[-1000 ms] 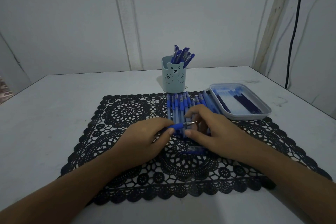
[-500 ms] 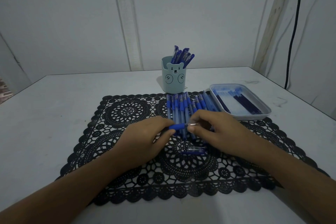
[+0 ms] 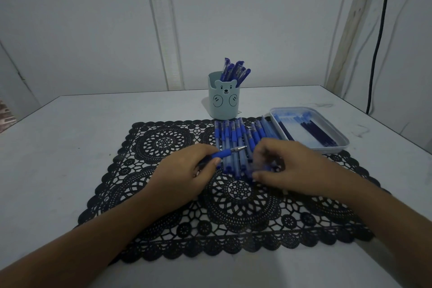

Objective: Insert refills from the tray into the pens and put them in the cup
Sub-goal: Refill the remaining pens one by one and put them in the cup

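Head view: white tabletop (image 3: 70, 135), plain white panelled wall (image 3: 93, 30) behind, black cable (image 3: 378, 30) at right. On table: black lace placemat (image 3: 163, 142). Behind mat: pale-blue bear-face plastic cup (image 3: 224, 103), blue pens (image 3: 233, 70) inside. On mat: row of blue pens (image 3: 233, 133), beside pale rectangular tray (image 3: 292, 108) of dark refills (image 3: 315, 131). Pinched in left hand (image 3: 187, 170): blue metal-tipped pen (image 3: 225, 153), above row. Over row: right hand (image 3: 280, 166), blurred, grip unclear.

I get a dim, blue-grey picture under soft, flat light, with only a faint shadow left of the cup (image 3: 224, 103) on the table (image 3: 70, 147), the right hand (image 3: 278, 166) smeared by motion blur, the left hand (image 3: 184, 175) and the pen (image 3: 225, 153) it grips sharper, and the wall lines (image 3: 161, 30) bowing toward the frame's edges
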`<state>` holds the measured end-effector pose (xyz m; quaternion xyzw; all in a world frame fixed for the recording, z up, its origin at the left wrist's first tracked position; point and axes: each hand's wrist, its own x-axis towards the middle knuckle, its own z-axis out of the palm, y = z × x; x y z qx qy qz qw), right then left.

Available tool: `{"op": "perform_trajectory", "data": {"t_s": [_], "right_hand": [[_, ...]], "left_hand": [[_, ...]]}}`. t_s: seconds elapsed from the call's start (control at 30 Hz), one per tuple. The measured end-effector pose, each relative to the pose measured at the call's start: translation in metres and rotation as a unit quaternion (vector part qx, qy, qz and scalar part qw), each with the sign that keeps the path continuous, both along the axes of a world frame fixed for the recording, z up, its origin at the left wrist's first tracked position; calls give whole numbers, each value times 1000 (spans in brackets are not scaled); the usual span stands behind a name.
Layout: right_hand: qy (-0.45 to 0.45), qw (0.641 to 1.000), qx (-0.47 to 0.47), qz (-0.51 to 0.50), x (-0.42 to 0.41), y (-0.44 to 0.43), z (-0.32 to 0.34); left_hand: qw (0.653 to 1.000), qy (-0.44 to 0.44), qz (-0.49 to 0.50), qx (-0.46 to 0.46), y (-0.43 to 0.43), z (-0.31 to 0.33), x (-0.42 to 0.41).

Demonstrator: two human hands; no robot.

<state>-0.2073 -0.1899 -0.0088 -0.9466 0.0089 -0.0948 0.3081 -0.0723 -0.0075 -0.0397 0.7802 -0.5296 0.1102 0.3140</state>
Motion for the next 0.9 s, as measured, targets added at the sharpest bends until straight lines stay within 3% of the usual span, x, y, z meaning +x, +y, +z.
{"op": "perform_trajectory", "data": {"t_s": [0.13,0.27,0.6,0.9], "right_hand": [[-73,989,102,-72,2,-8,5],[-106,978,165,-67,2,-6,6],[-95,989,109,-34,7,9,-6],[-165,983,73,-27,11,15,-15]], "left_hand": [[1000,-6,-3,2,0,0,-1],[1000,-8,-7,11,1,0,-1],[998,-55,-23,13,1,-3,-1],[996,-74,-52,4,2,-6,-1]]}}
